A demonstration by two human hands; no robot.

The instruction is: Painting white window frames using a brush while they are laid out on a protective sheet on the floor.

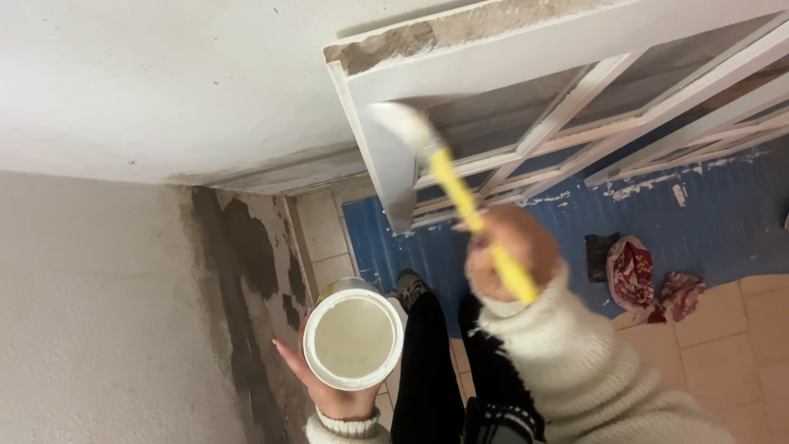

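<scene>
Partly done: window frame (394,164) coated white, brush (444,173) gripped in right hand (509,255), paint tub (353,339) cupped by left hand (329,395), grille bars (657,115) seemingly left.

Left hand (333,386) sits low and close to my body, palm up, fingers curled round from underneath, cuff of a cream sleeve at the wrist. Right hand (509,255) is raised out front in a closed fist, motion-blurred, thumb side up. Right forearm runs back down-right in the same knit sleeve.
</scene>
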